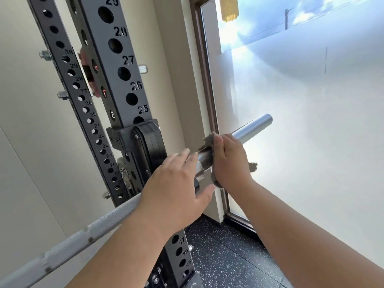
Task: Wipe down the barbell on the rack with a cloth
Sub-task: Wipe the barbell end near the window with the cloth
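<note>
**Head-camera entry: barbell on rack, cloth at the right sleeve**

Far left, I noted a plain pale wall (22, 125). Next came the rear upright (69, 80), dark metal with small numbered holes and bolts on its left face. Just right of it stood the front upright (116, 59), with larger holes marked 29 down to 25. A black bar holder (145, 142) was clamped to this upright below hole 25.

The barbell (62, 252) lay in that holder. Its grey knurled shaft ran from the lower left corner up and to the right, passing the upright.

Left hand (176, 188): laid over the bar where the shaft meets the collar. Fingers nearly straight across the top and thumb spread out below; not closed around anything.

Cloth (208, 139): grey and rumpled, wrapped around the chrome sleeve (252, 127) just right of the collar. One loose end hung below and another stuck out to the right of the wrist.

Right hand (228, 163): gripping the cloth against the sleeve, fingers curled over the top. The two hands were near each other but apart, with bare chrome showing between them. Beyond the right hand, the sleeve's free end pointed up and to the right.

Right of everything I recorded a frosted glass door (311, 121) in a brown frame. Black speckled floor (228, 256) lay beneath.
</note>
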`<state>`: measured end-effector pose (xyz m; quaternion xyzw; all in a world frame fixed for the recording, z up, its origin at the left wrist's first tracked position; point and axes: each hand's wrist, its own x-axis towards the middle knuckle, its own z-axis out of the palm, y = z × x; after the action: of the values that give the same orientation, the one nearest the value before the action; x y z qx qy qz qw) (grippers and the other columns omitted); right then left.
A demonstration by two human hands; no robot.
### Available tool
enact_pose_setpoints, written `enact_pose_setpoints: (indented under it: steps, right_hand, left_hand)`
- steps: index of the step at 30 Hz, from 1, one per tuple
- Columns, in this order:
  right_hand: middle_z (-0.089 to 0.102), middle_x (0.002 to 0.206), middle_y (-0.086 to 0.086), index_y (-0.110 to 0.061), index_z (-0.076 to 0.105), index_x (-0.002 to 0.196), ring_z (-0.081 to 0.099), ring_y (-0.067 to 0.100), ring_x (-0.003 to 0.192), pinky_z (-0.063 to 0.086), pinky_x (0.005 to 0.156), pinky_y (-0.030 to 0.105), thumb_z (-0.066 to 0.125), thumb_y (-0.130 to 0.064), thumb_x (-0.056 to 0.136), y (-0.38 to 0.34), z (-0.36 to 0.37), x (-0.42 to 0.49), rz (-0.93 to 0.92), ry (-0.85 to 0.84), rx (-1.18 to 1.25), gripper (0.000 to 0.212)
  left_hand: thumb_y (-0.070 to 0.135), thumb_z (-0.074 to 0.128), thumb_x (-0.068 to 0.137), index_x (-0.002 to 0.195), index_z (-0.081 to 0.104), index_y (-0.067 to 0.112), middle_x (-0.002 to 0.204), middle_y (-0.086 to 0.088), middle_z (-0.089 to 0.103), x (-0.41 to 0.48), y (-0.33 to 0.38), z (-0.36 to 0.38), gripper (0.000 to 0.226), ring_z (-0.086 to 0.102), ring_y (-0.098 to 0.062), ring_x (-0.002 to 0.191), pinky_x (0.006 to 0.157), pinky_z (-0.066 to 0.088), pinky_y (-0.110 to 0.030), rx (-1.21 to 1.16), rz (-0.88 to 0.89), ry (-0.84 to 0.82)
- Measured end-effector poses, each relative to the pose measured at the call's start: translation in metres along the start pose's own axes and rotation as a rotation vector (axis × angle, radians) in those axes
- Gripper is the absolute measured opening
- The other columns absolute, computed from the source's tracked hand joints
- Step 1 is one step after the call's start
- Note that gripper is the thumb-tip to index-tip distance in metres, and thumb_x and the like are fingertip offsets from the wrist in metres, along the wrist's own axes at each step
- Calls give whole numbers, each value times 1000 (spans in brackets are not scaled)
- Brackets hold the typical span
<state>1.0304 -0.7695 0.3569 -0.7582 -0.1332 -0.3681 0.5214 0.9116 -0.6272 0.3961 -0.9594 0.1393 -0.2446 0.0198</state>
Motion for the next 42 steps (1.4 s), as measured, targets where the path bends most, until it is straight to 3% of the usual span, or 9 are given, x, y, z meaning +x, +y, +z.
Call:
enact_pose_setpoints:
  steps: [3, 8, 12, 15, 18, 24, 29, 34, 42]
  right_hand:
    - [63, 126, -14, -22, 67, 129, 51, 10, 129, 40, 113, 42, 25, -40, 108, -6, 5, -34, -57, -24, 178, 51]
    - [48, 153, -9, -20, 50, 149, 28, 10, 151, 11, 128, 44, 26, -34, 108, 28, -11, -30, -328, -220, -130, 50]
    - [56, 143, -5, -20, 58, 138, 40, 19, 142, 28, 121, 44, 22, -43, 105, 57, -20, 26, -295, -251, -336, 53]
    - [59, 136, -5, -22, 61, 128, 41, 21, 137, 26, 121, 40, 16, -50, 99, 59, -20, 43, -188, -235, -391, 60]
    - [54, 134, -7, -28, 59, 128, 37, 23, 138, 22, 121, 46, 24, -51, 101, 43, -13, 17, -272, -229, -373, 49]
    - [51, 140, -4, -28, 50, 144, 38, 24, 140, 22, 122, 49, 34, -55, 103, 58, -27, 13, -588, -324, -380, 51]
    - [61, 122, -9, -30, 62, 121, 48, 22, 125, 35, 113, 39, 33, -58, 101, 97, -39, 65, -418, -226, -413, 44]
    - [62, 112, -13, -36, 67, 103, 46, 20, 124, 31, 114, 40, 27, -55, 98, 88, -27, 71, -214, -164, -448, 44]
    - [57, 127, -4, -27, 63, 127, 44, 25, 131, 26, 119, 50, 43, -56, 99, 67, -20, 22, -508, -211, -298, 46]
  left_hand:
    - [72, 42, 90, 163, 14, 20, 169, 5, 18, -1, -2, 6, 94, 13, -13, 155, 125, 9, -29, -47, -8, 28]
    - [61, 49, 91, 164, 15, 18, 169, 6, 19, 3, -9, 6, 91, 14, -10, 154, 123, 10, -25, -115, -18, 4]
    - [62, 51, 91, 160, 26, 23, 161, 11, 32, 5, -8, -2, 83, 25, -8, 149, 124, 22, -29, -180, -69, -19]
    - [65, 53, 88, 148, 40, 26, 138, 14, 48, 10, -4, -6, 73, 42, -10, 130, 113, 39, -33, -184, -129, -22]
    - [66, 49, 83, 135, 44, 29, 123, 16, 46, 15, 1, -7, 64, 45, -10, 120, 105, 43, -34, -179, -171, -31]
    - [69, 40, 79, 153, 36, 25, 146, 11, 47, 12, 12, -1, 87, 45, -11, 134, 112, 40, -36, -153, -219, -19]
    - [58, 46, 91, 152, 40, 26, 146, 15, 48, 13, 13, -1, 70, 46, -7, 132, 111, 41, -32, -115, -204, 24]
    - [61, 45, 88, 150, 43, 33, 140, 23, 47, 17, 13, -2, 67, 47, -2, 128, 103, 45, -31, -123, -202, 39]
    - [60, 44, 87, 147, 47, 35, 135, 24, 48, 13, 10, 3, 65, 48, 0, 123, 99, 47, -31, -138, -194, 71]
